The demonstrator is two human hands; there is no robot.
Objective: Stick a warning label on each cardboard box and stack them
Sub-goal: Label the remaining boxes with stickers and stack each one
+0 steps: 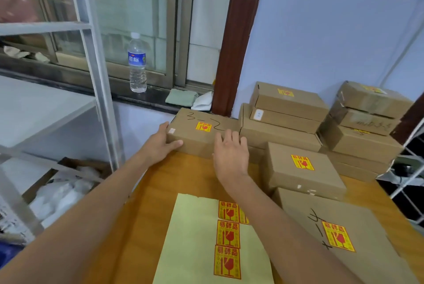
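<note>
A labelled cardboard box (197, 133) marked "3-2" sits at the far edge of the wooden table (174, 182). My left hand (159, 143) holds its left end, thumb on the front face and fingers round the side. My right hand (230, 154) lies flat with straight fingers against its front right part. A pale yellow backing sheet (195, 237) with three red-and-yellow warning labels (227, 234) lies near me. Two more labelled boxes, one mid-right (302, 169) and one large near right (344, 235), rest on the table.
Stacks of labelled boxes (284, 114) stand against the blue wall at the back and back right (364, 127). A water bottle (137, 63) stands on the window sill. A metal shelf frame (101, 91) is at left, with a box of plastic wrap (62, 189) on the floor below.
</note>
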